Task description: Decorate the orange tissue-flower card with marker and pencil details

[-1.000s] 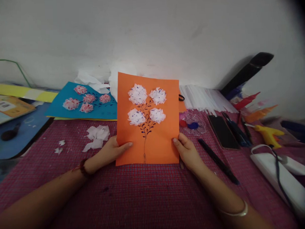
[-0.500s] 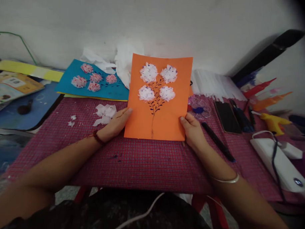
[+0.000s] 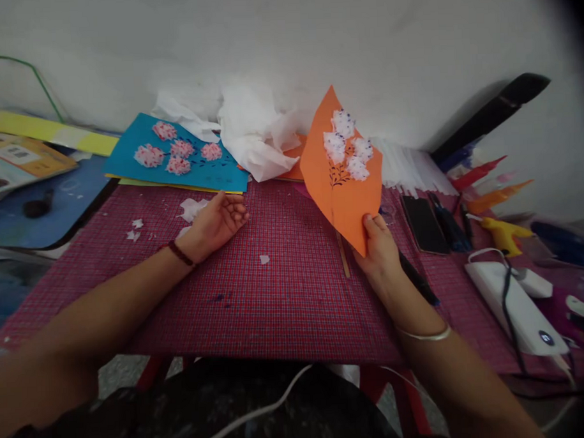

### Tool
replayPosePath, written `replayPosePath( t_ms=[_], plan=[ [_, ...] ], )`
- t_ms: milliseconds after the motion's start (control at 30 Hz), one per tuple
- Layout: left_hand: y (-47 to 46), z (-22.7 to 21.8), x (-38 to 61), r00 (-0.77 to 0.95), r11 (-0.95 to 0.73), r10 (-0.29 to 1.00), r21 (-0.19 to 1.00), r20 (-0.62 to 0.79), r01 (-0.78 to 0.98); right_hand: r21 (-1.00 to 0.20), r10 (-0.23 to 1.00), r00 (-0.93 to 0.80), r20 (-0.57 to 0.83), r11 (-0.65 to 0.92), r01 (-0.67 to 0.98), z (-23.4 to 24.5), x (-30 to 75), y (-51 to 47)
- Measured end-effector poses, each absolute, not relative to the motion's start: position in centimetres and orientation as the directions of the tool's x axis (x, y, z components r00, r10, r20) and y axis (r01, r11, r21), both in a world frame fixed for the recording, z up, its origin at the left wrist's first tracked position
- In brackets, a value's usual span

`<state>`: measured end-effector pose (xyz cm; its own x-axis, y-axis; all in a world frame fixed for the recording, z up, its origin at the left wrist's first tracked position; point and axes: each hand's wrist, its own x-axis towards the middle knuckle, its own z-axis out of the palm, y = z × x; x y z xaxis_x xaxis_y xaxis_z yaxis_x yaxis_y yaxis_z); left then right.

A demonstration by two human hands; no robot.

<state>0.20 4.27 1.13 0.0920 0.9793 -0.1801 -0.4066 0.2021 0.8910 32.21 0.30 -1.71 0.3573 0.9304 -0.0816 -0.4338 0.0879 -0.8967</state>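
Left hand (image 3: 219, 220) loosely curled — palm (image 3: 214, 227) showing, right hand (image 3: 382, 249) gripping — thumb (image 3: 369, 225) uppermost

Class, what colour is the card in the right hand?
The card is orange; head view.

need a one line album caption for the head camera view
The right hand holds a rectangular orange paper sheet with fluffy white flowers; the left hand is empty.

So you've got the card (image 3: 346, 207) in your right hand (image 3: 383, 254) right of centre, tissue (image 3: 255, 134) upper middle, flower sheet (image 3: 129, 148) left of that, phone (image 3: 424, 224) mid-right, glue gun (image 3: 506, 234) further right.
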Motion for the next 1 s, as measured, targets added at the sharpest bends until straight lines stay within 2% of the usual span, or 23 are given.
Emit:
replayPosePath(
  t_ms=[133, 233, 300, 333, 400, 467, 533, 733, 1000],
  plan=[
    [3.8, 0.5, 0.3, 0.192, 0.006, 0.981, 0.992, 0.019, -0.129, -0.891, 0.932, 0.359, -0.048, 0.123, -0.437, -1.7, 32.5, 0.4],
    [2.5, 0.3, 0.9, 0.311, -0.102, 0.946, 0.994, 0.088, 0.029, -0.897, 0.932, 0.359, -0.043, 0.123, -0.426, -1.5, 32.5, 0.3],
    [1.5, 0.4, 1.4, 0.445, -0.235, 0.884, 0.958, 0.140, 0.165, -0.900, 0.933, 0.357, -0.050, 0.112, -0.421, -1.3, 32.5, 0.3],
    [1.0, 0.4, 1.6, 0.529, -0.347, 0.831, 0.904, 0.173, 0.250, -0.901, 0.933, 0.354, -0.058, 0.104, -0.421, -1.2, 32.6, 0.2],
    [0.5, 0.3, 1.8, 0.676, -0.589, 0.705, 0.709, 0.216, 0.388, -0.901, 0.939, 0.333, -0.085, 0.070, -0.428, -0.9, 32.7, 0.2],
    [0.4, 0.2, 1.8, 0.753, -0.730, 0.620, 0.513, 0.220, 0.451, -0.893, 0.944, 0.304, -0.126, 0.026, -0.450, -0.7, 33.0, 0.2],
    [0.6, 0.0, 1.7, 0.760, -0.752, 0.611, 0.463, 0.223, 0.469, -0.873, 0.947, 0.276, -0.165, -0.010, -0.488, -0.5, 33.2, 0.1],
    [1.0, -0.1, 1.4, 0.754, -0.750, 0.616, 0.464, 0.228, 0.472, -0.875, 0.956, 0.242, -0.165, -0.029, -0.484, -0.2, 32.9, -0.1],
    [0.9, -0.1, 1.6, 0.739, -0.716, 0.635, 0.532, 0.226, 0.453, -0.870, 0.946, 0.252, -0.205, -0.058, -0.490, 0.2, 32.1, -0.6]
  ],
)
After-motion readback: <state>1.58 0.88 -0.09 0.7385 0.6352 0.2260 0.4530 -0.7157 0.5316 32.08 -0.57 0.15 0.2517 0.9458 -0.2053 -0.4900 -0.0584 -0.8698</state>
